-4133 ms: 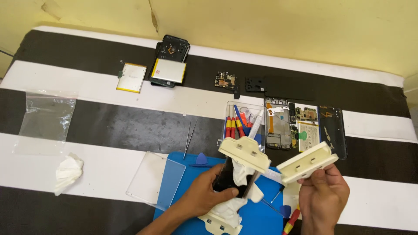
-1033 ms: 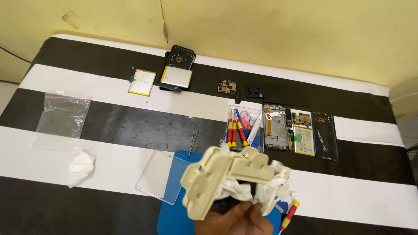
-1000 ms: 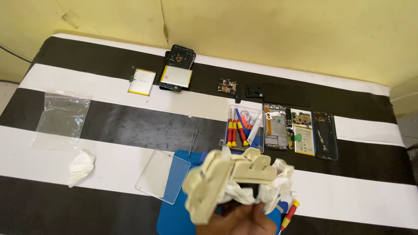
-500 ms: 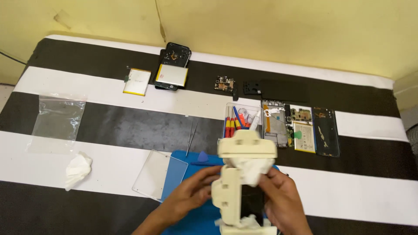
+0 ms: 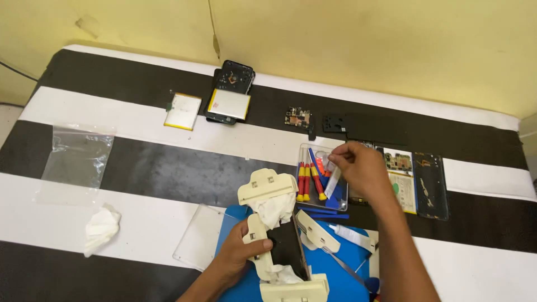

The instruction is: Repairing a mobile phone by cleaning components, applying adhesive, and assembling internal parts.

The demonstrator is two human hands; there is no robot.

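Cream clamp [image 5: 274, 235] in left hand [image 5: 235, 258], seemingly.

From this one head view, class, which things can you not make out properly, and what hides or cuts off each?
- Dark flat phone in the cream plastic clamp: white tissue covers its ends.
- Clear plastic tool tray: the right hand hides its right side and whatever its fingertips touch.
- Blue work mat: cut by the bottom edge.
- Small circuit board: too small for detail.

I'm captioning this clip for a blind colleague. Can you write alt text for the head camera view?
Seen from above, the left hand steadies a cream plastic clamp jig holding a dark phone on a blue mat, while the right hand reaches into a clear tool tray of red-handled screwdrivers. Phone parts lie on the black-and-white striped table.
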